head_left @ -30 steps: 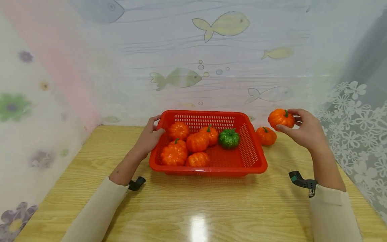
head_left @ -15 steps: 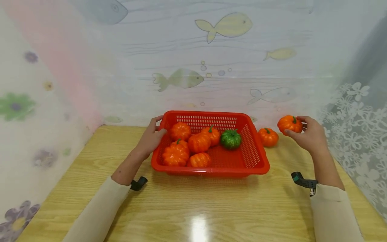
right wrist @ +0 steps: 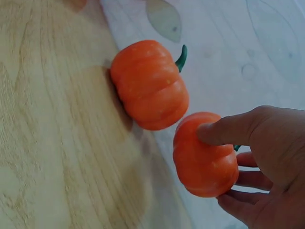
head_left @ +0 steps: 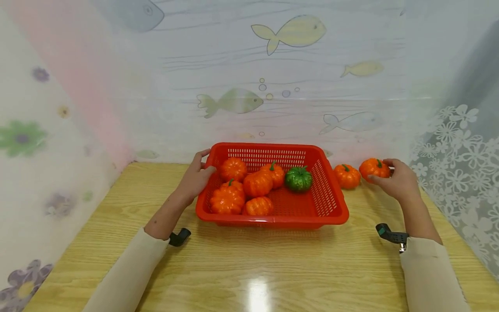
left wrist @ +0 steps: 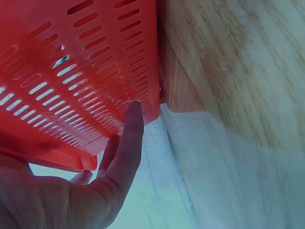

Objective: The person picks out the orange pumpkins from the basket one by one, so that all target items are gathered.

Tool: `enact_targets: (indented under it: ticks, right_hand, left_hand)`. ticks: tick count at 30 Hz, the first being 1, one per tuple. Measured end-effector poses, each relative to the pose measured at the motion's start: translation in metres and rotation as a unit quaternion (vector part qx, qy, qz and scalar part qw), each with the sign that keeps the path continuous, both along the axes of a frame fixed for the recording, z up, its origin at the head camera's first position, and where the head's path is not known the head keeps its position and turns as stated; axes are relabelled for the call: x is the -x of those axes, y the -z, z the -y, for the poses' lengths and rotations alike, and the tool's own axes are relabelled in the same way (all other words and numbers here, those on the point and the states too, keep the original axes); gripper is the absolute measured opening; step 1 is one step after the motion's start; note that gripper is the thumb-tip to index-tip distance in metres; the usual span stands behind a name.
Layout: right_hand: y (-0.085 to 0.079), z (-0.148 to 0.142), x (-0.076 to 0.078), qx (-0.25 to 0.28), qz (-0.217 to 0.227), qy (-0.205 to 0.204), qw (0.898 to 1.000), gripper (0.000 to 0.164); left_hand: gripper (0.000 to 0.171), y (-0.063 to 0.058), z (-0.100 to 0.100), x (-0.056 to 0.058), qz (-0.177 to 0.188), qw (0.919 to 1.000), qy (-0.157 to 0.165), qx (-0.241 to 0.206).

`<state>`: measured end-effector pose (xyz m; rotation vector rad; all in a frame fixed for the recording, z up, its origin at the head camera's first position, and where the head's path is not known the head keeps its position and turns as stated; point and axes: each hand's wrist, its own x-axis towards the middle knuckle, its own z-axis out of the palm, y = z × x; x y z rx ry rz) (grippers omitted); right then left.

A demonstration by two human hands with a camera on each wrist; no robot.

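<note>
Pumpkin (head_left: 372, 168) in grip of right hand (head_left: 401, 180)

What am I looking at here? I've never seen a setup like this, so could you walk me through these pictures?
There's no machine working here, just a person's bare left hand and right hand. The wide picture comes from a camera worn on the head, looking forward and down. The two close pictures come from cameras worn on the wrists, probably the black pieces visible there.

On the wooden table sits a red basket with several orange pumpkins and one green pumpkin inside. The left hand holds the basket's left edge. The right hand's fingers hold a pumpkin outside the basket, beside a loose pumpkin. I can't tell whether the held one touches the table.
</note>
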<state>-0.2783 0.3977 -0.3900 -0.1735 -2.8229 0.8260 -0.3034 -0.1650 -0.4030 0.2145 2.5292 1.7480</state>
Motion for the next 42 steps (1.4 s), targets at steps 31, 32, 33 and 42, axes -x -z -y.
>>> enact_targets:
  ticks: [31, 32, 33, 42]
  right_hand:
    - [0.017, -0.007, 0.006, -0.014, 0.022, -0.032, 0.999, 0.076]
    - [0.017, -0.007, 0.006, -0.013, 0.025, -0.033, 0.999, 0.077]
    - [0.017, -0.007, 0.007, -0.014, 0.027, -0.033, 0.999, 0.078]
    - [0.001, -0.003, 0.006, -0.031, 0.0, -0.045, 0.999, 0.081]
  left_hand:
    - [0.07, 0.001, -0.001, -0.001, 0.003, 1.0, -0.002, -0.007]
    - [0.07, 0.001, -0.001, -0.001, 0.003, 1.0, -0.003, -0.006]
    - [0.07, 0.001, -0.001, -0.001, 0.003, 1.0, -0.003, -0.005]
    - [0.07, -0.001, -0.002, -0.002, 0.003, 1.0, -0.004, -0.005]
